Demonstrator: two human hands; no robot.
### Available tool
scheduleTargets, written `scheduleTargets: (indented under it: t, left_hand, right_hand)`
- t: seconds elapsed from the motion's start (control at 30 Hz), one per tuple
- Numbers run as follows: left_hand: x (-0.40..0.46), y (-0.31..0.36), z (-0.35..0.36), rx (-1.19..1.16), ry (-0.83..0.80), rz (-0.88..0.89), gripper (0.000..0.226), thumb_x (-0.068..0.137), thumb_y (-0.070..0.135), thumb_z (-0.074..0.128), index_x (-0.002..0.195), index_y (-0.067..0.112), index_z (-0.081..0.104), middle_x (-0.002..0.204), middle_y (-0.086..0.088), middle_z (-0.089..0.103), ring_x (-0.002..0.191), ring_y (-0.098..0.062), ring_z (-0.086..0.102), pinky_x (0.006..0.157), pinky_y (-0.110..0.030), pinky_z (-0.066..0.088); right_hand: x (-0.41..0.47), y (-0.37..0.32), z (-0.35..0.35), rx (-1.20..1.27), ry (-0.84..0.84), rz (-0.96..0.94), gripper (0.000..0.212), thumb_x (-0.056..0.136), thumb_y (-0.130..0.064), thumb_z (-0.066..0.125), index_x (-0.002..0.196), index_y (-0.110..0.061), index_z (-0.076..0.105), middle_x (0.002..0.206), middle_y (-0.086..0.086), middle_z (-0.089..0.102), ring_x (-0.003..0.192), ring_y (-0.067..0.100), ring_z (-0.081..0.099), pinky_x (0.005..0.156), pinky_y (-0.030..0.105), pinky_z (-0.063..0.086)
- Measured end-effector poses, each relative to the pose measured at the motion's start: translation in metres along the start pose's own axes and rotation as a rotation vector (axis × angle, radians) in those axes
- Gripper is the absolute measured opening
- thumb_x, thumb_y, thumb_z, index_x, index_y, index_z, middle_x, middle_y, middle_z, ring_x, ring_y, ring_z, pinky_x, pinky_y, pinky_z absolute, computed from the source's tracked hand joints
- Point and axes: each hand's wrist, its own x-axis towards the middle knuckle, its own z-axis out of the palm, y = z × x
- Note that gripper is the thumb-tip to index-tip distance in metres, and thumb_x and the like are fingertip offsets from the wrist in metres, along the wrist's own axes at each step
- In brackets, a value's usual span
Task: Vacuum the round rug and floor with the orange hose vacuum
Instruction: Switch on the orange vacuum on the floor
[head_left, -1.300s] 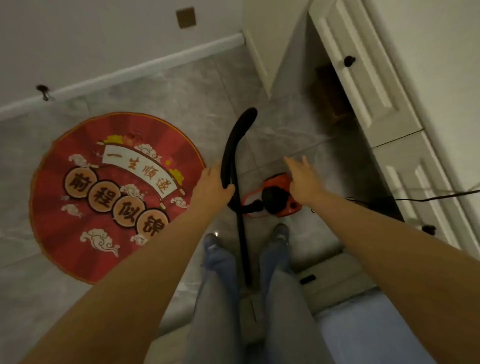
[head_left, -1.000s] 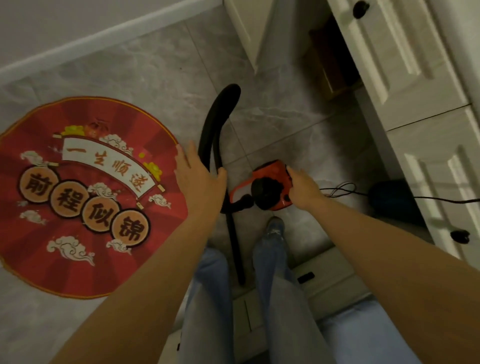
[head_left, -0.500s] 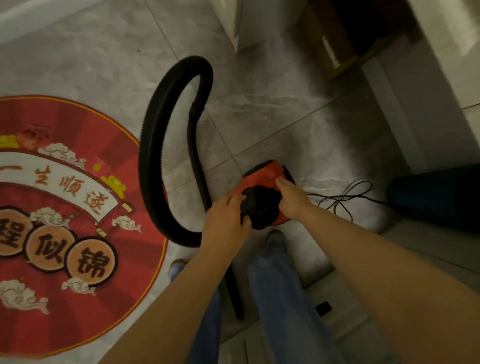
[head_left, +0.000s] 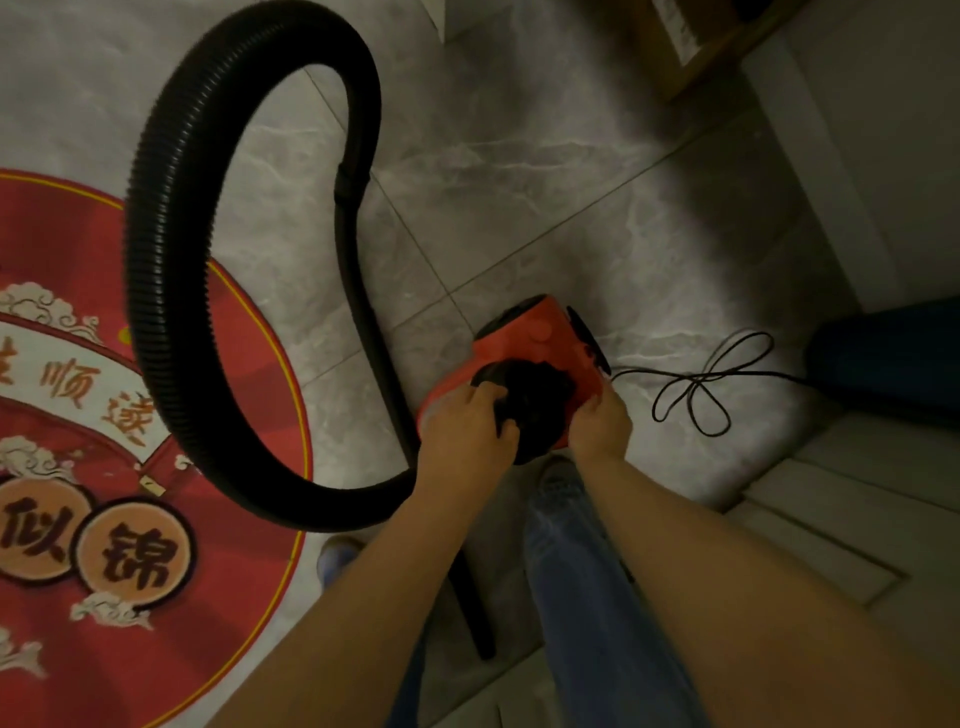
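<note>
The small orange vacuum body (head_left: 535, 332) sits on the grey tile floor (head_left: 545, 182) just ahead of my feet. My left hand (head_left: 465, 431) grips the black hose connector (head_left: 530, 400) on its near end. My right hand (head_left: 600, 423) holds the body's right side. The black ribbed hose (head_left: 171, 218) loops up and over to the left, joining the rigid black wand (head_left: 363, 291), which runs down between my legs. The round red rug (head_left: 130, 519) with Chinese characters lies at the left; the hose loop hangs over its edge.
A black power cord (head_left: 701, 384) lies coiled on the tiles right of the vacuum. A dark blue object (head_left: 888, 353) sits at the far right. White cabinets (head_left: 857, 130) stand at the upper right with a cardboard box (head_left: 691, 47) beside them. A pale step (head_left: 810, 525) is at lower right.
I bent down toward the vacuum. My left hand left the wand and took the hose connector; my right hand settled on the vacuum body. The hose loop now arches much closer.
</note>
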Motion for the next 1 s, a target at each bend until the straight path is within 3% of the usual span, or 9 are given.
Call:
scheduleTargets:
  t: [0.1,0.2,0.37,0.53,0.6,0.67,0.77,0.9,1.0]
  left_hand:
    - [0.001,-0.005,0.008,0.032,-0.010,-0.011,0.043,0.091,0.026,0.055,0.133,0.015,0.054,0.128,-0.008,0.056,0.112,-0.024,0.056,0.088,-0.030,0.046]
    - [0.000,-0.011,0.012,0.036,-0.047,-0.021,0.043,0.092,0.025,0.055,0.134,0.014,0.053,0.129,-0.009,0.055,0.114,-0.024,0.055,0.090,-0.030,0.045]
    - [0.003,-0.017,0.011,0.001,-0.048,-0.016,0.043,0.090,0.024,0.057,0.132,0.014,0.055,0.125,-0.009,0.057,0.110,-0.025,0.057,0.094,-0.037,0.048]
    - [0.007,-0.018,0.010,-0.038,0.030,-0.006,0.040,0.090,0.021,0.056,0.130,0.015,0.055,0.125,-0.006,0.056,0.108,-0.022,0.058,0.092,-0.034,0.049]
    - [0.009,-0.018,0.009,-0.034,0.050,0.013,0.040,0.090,0.020,0.056,0.130,0.015,0.055,0.124,-0.006,0.057,0.110,-0.021,0.056,0.091,-0.032,0.050]
    - [0.011,-0.019,0.008,-0.027,0.059,0.021,0.040,0.090,0.020,0.056,0.130,0.015,0.054,0.123,-0.007,0.058,0.110,-0.022,0.056,0.090,-0.035,0.050]
    - [0.009,-0.013,-0.003,-0.022,0.090,0.038,0.040,0.089,0.017,0.056,0.129,0.015,0.055,0.122,-0.008,0.058,0.110,-0.024,0.056,0.090,-0.036,0.050]
    - [-0.006,0.029,-0.055,0.193,0.483,0.460,0.037,0.078,0.004,0.055,0.111,0.016,0.065,0.129,-0.008,0.061,0.119,-0.030,0.055,0.103,-0.042,0.041]
    - [-0.019,0.064,-0.130,0.334,0.908,0.415,0.039,0.081,0.005,0.060,0.114,0.024,0.071,0.143,-0.008,0.052,0.137,-0.035,0.041,0.116,-0.051,0.025]
  right_hand:
    - [-0.014,0.016,-0.002,-0.008,-0.136,0.018,0.051,0.104,-0.003,0.035,0.155,-0.008,0.034,0.151,0.016,0.045,0.138,0.033,0.044,0.111,0.023,0.029]
    - [-0.020,0.021,0.003,-0.029,-0.219,-0.076,0.052,0.105,-0.004,0.039,0.156,-0.002,0.028,0.159,0.022,0.033,0.146,0.035,0.035,0.121,0.036,0.026]
    - [-0.022,0.025,-0.003,-0.088,-0.110,-0.029,0.043,0.093,0.006,0.051,0.136,0.001,0.052,0.135,0.021,0.056,0.122,0.034,0.054,0.097,0.031,0.042]
    - [-0.029,0.037,0.005,-0.168,-0.144,-0.116,0.058,0.094,0.016,0.043,0.151,0.005,0.034,0.158,0.024,0.033,0.144,0.037,0.036,0.118,0.029,0.024]
    - [-0.029,0.038,0.007,-0.245,-0.164,-0.143,0.058,0.092,0.016,0.045,0.148,0.006,0.038,0.159,0.024,0.032,0.140,0.040,0.041,0.115,0.037,0.032]
    - [-0.023,0.036,0.001,-0.312,-0.173,-0.178,0.041,0.088,0.013,0.046,0.128,0.009,0.058,0.142,0.028,0.052,0.118,0.044,0.057,0.098,0.045,0.049]
    - [-0.005,0.022,-0.025,-0.430,-0.253,-0.187,0.027,0.091,0.004,0.047,0.110,0.006,0.065,0.111,0.028,0.066,0.097,0.043,0.064,0.079,0.039,0.052]
    - [-0.001,-0.011,-0.060,-0.397,-0.240,-0.108,0.034,0.095,-0.011,0.042,0.104,0.009,0.068,0.104,0.029,0.068,0.098,0.041,0.063,0.064,0.022,0.027]
    - [-0.017,-0.044,-0.071,-0.257,-0.097,-0.079,0.025,0.094,0.003,0.046,0.097,0.007,0.070,0.103,0.026,0.070,0.098,0.040,0.065,0.063,0.024,0.027]
